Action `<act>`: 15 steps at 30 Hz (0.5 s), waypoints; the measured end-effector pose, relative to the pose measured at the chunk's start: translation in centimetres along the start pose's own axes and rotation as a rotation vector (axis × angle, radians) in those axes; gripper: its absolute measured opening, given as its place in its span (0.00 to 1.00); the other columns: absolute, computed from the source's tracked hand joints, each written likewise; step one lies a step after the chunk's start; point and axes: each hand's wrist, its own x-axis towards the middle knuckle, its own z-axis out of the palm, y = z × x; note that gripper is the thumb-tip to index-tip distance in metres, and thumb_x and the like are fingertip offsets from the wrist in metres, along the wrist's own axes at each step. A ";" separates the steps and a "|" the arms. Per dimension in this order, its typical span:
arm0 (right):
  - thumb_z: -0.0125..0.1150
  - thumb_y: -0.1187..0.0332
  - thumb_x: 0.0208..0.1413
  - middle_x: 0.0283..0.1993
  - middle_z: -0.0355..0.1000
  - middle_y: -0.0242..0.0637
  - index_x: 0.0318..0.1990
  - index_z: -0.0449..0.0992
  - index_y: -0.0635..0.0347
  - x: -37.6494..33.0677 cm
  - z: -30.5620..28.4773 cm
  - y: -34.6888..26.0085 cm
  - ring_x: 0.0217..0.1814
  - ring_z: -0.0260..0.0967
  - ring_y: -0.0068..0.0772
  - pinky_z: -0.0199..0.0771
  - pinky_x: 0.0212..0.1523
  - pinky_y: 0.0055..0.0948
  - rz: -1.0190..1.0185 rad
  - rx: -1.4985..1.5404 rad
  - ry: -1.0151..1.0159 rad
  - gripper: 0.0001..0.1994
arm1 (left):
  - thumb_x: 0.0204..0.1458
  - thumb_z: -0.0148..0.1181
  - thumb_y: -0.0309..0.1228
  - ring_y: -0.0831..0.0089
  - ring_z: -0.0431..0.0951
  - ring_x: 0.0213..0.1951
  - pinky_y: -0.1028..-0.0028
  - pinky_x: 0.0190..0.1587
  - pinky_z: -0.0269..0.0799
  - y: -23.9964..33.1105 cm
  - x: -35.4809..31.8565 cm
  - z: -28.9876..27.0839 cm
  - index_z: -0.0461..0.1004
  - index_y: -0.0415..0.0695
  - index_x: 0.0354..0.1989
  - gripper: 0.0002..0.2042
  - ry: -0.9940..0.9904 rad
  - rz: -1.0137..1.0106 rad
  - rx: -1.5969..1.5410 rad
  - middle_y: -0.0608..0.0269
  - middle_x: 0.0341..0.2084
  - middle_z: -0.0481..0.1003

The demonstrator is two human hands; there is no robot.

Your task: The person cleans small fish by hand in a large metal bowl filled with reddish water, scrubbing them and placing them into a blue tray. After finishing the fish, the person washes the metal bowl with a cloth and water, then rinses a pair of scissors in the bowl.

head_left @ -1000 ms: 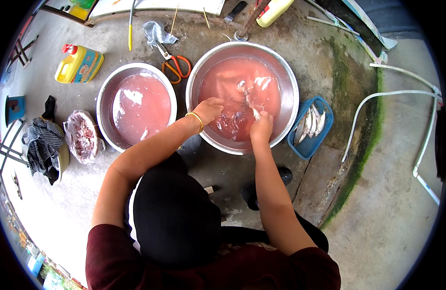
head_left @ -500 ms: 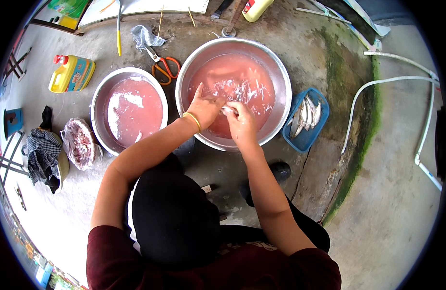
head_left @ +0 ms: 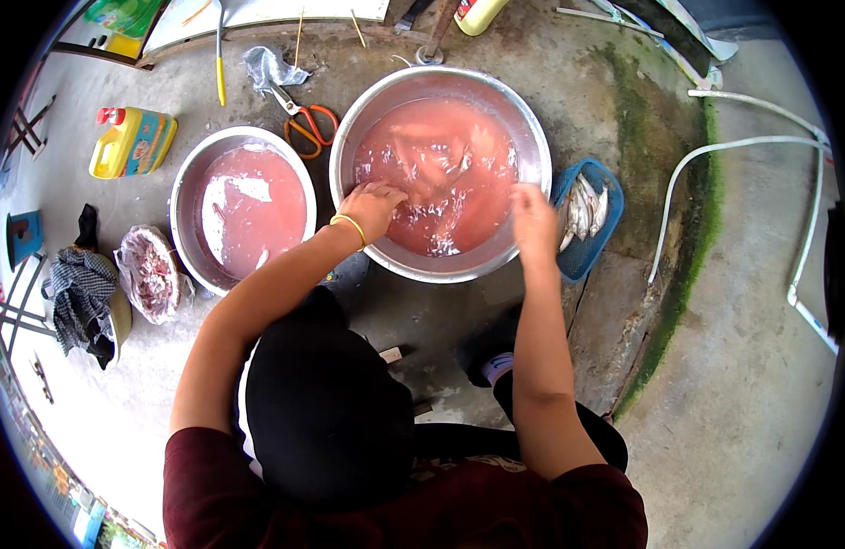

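A large metal basin (head_left: 538, 165) of reddish water stands in front of me, with pale fish shapes showing dimly under the rippled surface. My left hand (head_left: 373, 209), a yellow bangle at its wrist, is over the basin's near left side. Its fingers are loosely bent at the water, and I see nothing held in them. At the right rim, my right hand (head_left: 535, 222) is curled closed and slightly blurred; what it holds, if anything, is hidden. Just beyond it, a blue plastic basket (head_left: 582, 265) contains several small silvery fish (head_left: 582, 212).
Left of the large basin are a smaller metal basin (head_left: 178, 212) of reddish water, orange-handled scissors (head_left: 311, 130), a yellow jug (head_left: 134, 143) and a bag-lined bowl of fish scraps (head_left: 152, 274). A white pipe (head_left: 671, 206) and mossy ledge edge (head_left: 701, 247) lie right.
My hands have parted. The right hand has swung from the basin's middle to its right rim, beside the basket. The left has drawn back slightly and its raised index finger has lowered.
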 end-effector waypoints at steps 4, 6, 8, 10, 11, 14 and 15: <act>0.59 0.75 0.47 0.48 0.71 0.40 0.44 0.77 0.49 -1.7 7.6 2.2 0.54 0.64 0.48 0.67 0.54 0.41 -0.401 -0.303 -0.326 0.15 | 0.53 0.53 0.29 0.61 0.68 0.57 0.63 0.62 0.59 0.4 0.4 -0.8 0.73 0.50 0.51 0.16 -0.076 -0.005 0.004 0.60 0.50 0.74; 0.56 0.72 0.48 0.48 0.69 0.38 0.42 0.77 0.49 -3.2 9.7 1.1 0.54 0.64 0.44 0.67 0.52 0.41 -0.587 -0.327 -0.418 0.13 | 0.52 0.54 0.29 0.61 0.69 0.56 0.63 0.61 0.60 0.5 0.3 -1.0 0.74 0.50 0.50 0.16 -0.076 0.001 0.001 0.60 0.49 0.74; 0.53 0.69 0.51 0.45 0.72 0.38 0.38 0.77 0.52 -3.9 10.5 0.4 0.51 0.67 0.42 0.67 0.50 0.42 -0.600 -0.502 -0.583 0.09 | 0.51 0.54 0.29 0.62 0.70 0.55 0.63 0.60 0.62 0.3 0.3 -0.9 0.75 0.49 0.49 0.15 -0.055 0.013 0.012 0.61 0.48 0.75; 0.53 0.69 0.51 0.41 0.74 0.39 0.35 0.77 0.53 -3.4 11.1 0.9 0.48 0.70 0.42 0.67 0.50 0.42 -0.551 -0.623 -0.524 0.07 | 0.50 0.55 0.29 0.61 0.72 0.54 0.63 0.59 0.64 0.3 0.1 -1.1 0.75 0.48 0.47 0.15 -0.043 0.009 0.014 0.60 0.48 0.75; 0.53 0.69 0.51 0.39 0.75 0.39 0.34 0.77 0.54 -3.3 11.4 1.3 0.47 0.71 0.42 0.67 0.50 0.42 -0.524 -0.683 -0.493 0.06 | 0.50 0.55 0.29 0.61 0.72 0.54 0.63 0.59 0.64 0.3 0.1 -1.1 0.75 0.48 0.47 0.15 -0.048 -0.003 0.013 0.60 0.48 0.75; 0.54 0.70 0.50 0.35 0.77 0.40 0.34 0.77 0.55 -3.0 11.5 2.9 0.43 0.74 0.43 0.68 0.48 0.43 -0.338 -0.690 -0.236 0.06 | 0.50 0.55 0.29 0.58 0.73 0.52 0.61 0.58 0.65 1.1 0.9 -1.9 0.75 0.47 0.48 0.16 -0.113 -0.088 -0.084 0.59 0.48 0.75; 0.56 0.67 0.54 0.37 0.77 0.41 0.35 0.77 0.56 -2.8 11.0 2.4 0.41 0.74 0.45 0.70 0.44 0.41 -0.304 -0.592 -0.395 0.06 | 0.50 0.55 0.29 0.57 0.73 0.52 0.61 0.58 0.66 1.3 1.1 -2.4 0.75 0.47 0.49 0.16 -0.147 -0.128 -0.131 0.59 0.49 0.75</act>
